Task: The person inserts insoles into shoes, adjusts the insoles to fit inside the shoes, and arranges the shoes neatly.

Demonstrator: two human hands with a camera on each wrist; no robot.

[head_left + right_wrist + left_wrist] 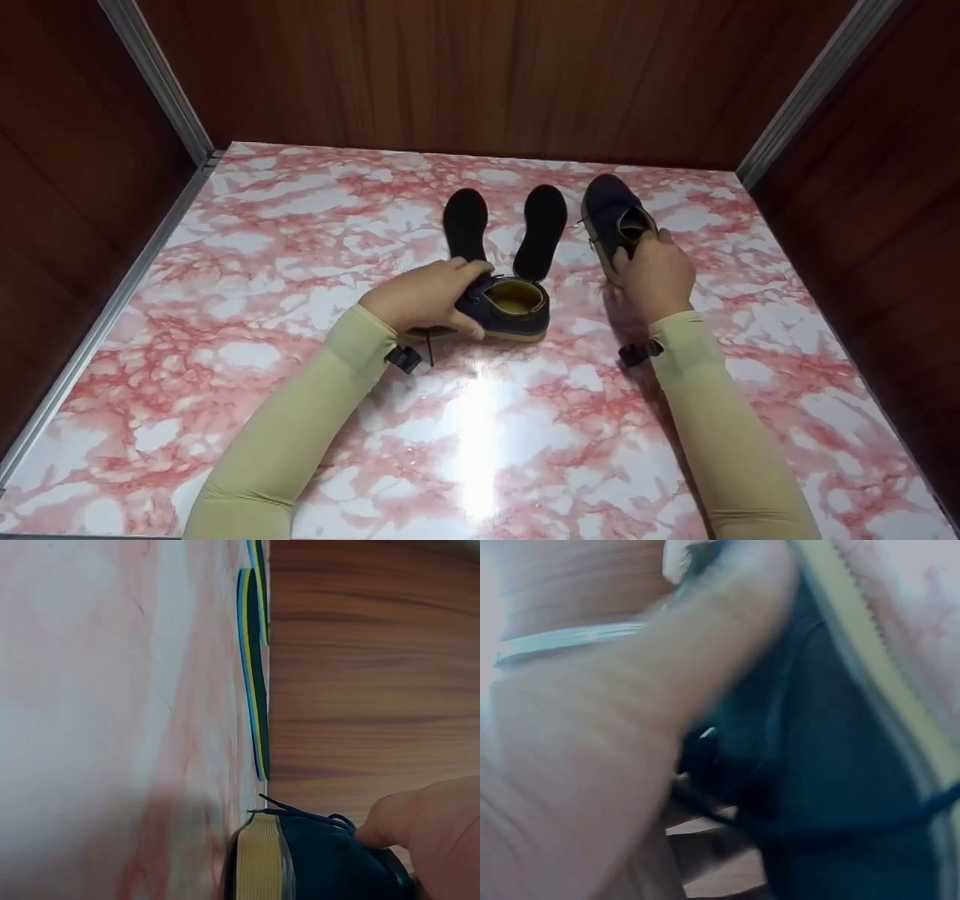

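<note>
A dark blue lace-up shoe with a tan sole and yellowish lining (517,321) stands on the tabletop, its heel toward the right. My left hand (427,296) grips it across the front, thumb on the near side, fingers over the far side; the toe is mostly hidden. In the left wrist view the thumb presses on the blue upper (855,757), blurred. A matching shoe (609,199) lies farther right with its toe pointing away. My right hand (660,274) holds it by the heel opening, and the right wrist view shows the thumb near the dark laces (307,815).
Two black insoles lie behind the left shoe, a left one (466,221) and a right one (541,229); blue and yellow layers show on their edges. The red-and-white marbled table (300,390) is bounded by brown wood-grain panels (450,75) at the back and sides.
</note>
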